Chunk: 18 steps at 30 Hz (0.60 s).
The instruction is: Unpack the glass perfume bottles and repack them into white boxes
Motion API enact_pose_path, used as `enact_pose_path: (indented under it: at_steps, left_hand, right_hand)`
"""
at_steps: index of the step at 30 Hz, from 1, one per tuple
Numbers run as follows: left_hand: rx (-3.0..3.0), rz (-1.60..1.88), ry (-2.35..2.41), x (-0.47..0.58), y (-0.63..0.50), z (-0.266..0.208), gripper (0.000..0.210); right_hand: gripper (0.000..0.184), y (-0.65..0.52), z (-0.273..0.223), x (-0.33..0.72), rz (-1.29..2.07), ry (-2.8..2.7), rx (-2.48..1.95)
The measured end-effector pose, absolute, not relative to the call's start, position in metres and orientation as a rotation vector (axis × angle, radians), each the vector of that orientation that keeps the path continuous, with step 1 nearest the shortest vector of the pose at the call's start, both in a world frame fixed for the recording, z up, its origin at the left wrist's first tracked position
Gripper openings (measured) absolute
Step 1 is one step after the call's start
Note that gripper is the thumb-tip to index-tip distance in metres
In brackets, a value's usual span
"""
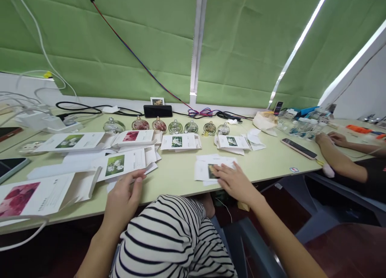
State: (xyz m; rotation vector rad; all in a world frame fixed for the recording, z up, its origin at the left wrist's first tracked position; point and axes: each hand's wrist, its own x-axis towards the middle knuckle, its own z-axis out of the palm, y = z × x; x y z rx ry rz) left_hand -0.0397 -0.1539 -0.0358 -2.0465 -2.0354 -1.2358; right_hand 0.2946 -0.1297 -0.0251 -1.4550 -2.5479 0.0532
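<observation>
My right hand [235, 181] lies with outstretched fingers on a flattened white paper box [201, 172] near the table's front edge, partly covering its dark flower picture. My left hand [125, 193] rests at the table edge, fingers loosely bent and apart, holding nothing visible. Just beyond it is a white box with a white-flower picture [120, 164], and left of it a box with a pink-flower picture [27, 195]. Two smaller white boxes, one in the middle [183, 141] and one to the right [238, 142], lie farther back. Several round glass bottles, including a pink one [140, 123], stand behind them.
A black phone [157, 111] leans at the back near bundled cables [202, 112]. Another phone [298, 148] lies at right, beside a co-worker's arm [340, 155] and small clear bottles [304, 126]. A power strip [57, 123] and cords occupy the left.
</observation>
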Motion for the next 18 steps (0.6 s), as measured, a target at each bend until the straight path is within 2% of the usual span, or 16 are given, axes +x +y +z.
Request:
enact_pose_path:
  at_steps: [4, 8, 14, 18]
  left_hand:
    - [-2.210, -1.016, -2.026, -0.033, -0.150, -0.032, 0.030]
    - [-2.227, -0.949, -2.057, -0.030, -0.151, -0.028, 0.030]
    - [-2.195, -1.110, -1.945, -0.043, -0.151, -0.038, 0.027]
    - [-2.187, -1.189, -1.881, -0.056, -0.143, -0.044, 0.023]
  right_hand:
    - [0.039, -0.131, -0.033, 0.351, -0.039, -2.393, -1.730]
    - [0.042, -0.124, -0.046, 0.376, -0.095, -2.329, -1.775]
    - [0.041, -0.124, -0.034, 0.363, -0.400, -2.182, -1.509]
    - [0.039, -0.124, -0.012, 0.334, -0.406, -2.034, -1.280]
